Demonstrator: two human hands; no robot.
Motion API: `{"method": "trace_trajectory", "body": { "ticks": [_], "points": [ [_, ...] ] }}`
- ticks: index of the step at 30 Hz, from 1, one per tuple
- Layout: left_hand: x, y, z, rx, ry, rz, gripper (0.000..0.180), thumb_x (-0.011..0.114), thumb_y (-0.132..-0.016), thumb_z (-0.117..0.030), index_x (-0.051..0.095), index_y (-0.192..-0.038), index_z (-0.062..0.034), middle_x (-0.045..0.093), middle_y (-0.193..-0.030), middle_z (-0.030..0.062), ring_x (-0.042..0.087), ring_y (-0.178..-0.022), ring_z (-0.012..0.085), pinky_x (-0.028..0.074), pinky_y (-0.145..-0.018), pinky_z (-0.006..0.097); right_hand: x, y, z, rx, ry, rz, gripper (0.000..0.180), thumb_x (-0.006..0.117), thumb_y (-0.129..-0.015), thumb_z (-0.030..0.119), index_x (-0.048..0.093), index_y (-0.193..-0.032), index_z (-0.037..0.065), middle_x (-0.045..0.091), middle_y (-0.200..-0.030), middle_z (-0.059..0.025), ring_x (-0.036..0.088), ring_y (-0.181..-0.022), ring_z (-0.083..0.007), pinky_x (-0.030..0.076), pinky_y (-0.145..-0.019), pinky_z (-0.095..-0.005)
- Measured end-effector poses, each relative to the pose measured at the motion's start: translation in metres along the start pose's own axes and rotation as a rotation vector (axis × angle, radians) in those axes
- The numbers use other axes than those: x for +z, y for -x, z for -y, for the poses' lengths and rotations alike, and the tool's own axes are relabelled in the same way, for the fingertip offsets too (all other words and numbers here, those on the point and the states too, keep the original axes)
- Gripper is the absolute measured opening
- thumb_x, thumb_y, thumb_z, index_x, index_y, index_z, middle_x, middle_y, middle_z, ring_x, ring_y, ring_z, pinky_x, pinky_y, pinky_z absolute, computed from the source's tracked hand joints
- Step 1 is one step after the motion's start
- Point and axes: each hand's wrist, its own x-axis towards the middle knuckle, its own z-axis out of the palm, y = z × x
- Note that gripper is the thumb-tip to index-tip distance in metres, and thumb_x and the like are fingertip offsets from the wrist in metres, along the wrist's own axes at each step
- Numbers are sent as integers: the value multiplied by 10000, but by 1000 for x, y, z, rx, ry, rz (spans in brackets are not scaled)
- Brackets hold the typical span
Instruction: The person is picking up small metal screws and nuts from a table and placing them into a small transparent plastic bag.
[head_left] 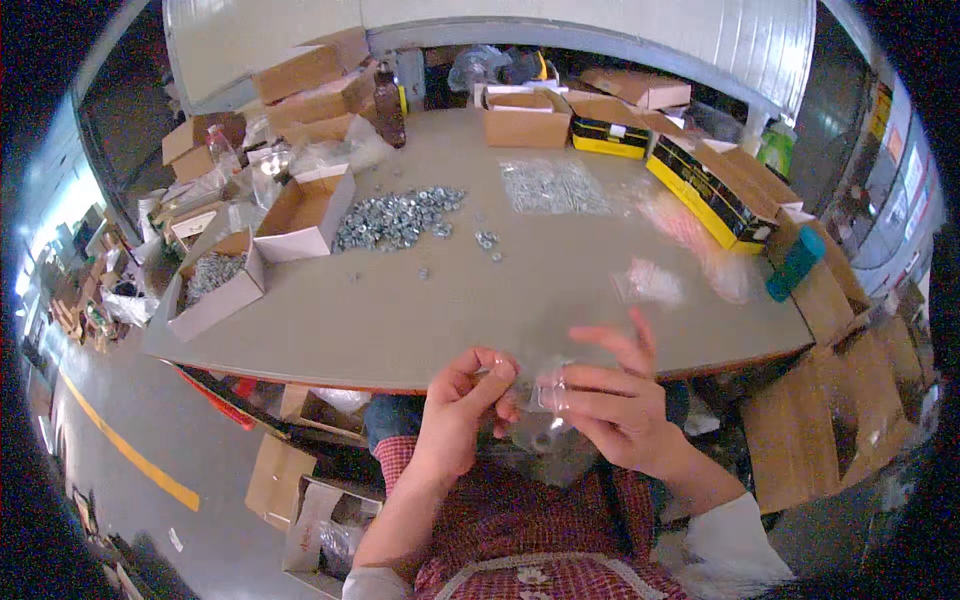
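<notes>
A small clear plastic bag (548, 442) hangs between my two hands at the table's near edge, with a few small pieces showing through its lower part. My left hand (465, 400) is closed, thumb and forefinger pinching the bag's left upper edge. On the other side my right hand (620, 405) grips the bag's top with its lower fingers, while other fingers stretch up and away, slightly blurred. Beyond the hands, a heap of metal nuts (400, 218) lies on the grey table (470, 320). A few loose nuts (487, 240) sit to its right.
Open cardboard boxes stand left of the heap; the nearer box (215, 285) holds small metal parts. A flat spread of screws (555, 187) lies farther back. Yellow-and-black boxes (705, 195), pinkish plastic bags (690, 230) and a teal roll (797, 264) line the right side.
</notes>
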Motion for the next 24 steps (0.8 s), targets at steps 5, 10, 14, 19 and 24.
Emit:
{"method": "trace_trajectory", "body": {
  "ticks": [5,10,14,19,24],
  "points": [
    [-24,4,6,186,-5,-187,59,615,-947,-99,594,-964,-48,593,-692,31,569,-618,103,459,-553,274,-1,-13,-12,111,-129,422,281,737,-821,245,743,-1098,200,575,-1391,38,91,-1480,-442,-191,-1120,-605],
    [-47,7,-3,380,-533,-444,188,687,-848,-51,588,-1005,-29,651,-842,129,646,-817,198,523,-745,367,10,-47,-3,106,-7,493,336,668,-866,353,706,-1175,227,527,-1441,26,9,-1470,-490,-214,-1068,-672],
    [-35,13,-26,841,-1421,-554,424,745,-660,-103,566,-1040,-46,593,-1154,138,522,-1134,345,385,-984,490,45,-46,3,-30,-45,547,377,644,-887,368,682,-1220,198,530,-1438,-11,143,-1454,-489,-181,-1025,-757],
    [-71,17,8,714,-1411,-403,310,802,-685,-139,552,-861,-89,612,-830,71,567,-813,294,417,-744,425,89,-69,-26,-119,-358,618,324,624,-895,219,676,-1201,126,584,-1352,-101,449,-1334,-353,186,-1122,-626],
    [-73,45,39,349,-1085,-351,407,841,-726,-280,570,-935,-60,620,-762,79,595,-757,304,470,-693,433,148,-107,-163,321,-180,341,398,519,-910,21,578,-1303,41,638,-1280,-105,569,-1231,-245,445,-1040,-364]
  ]
}}
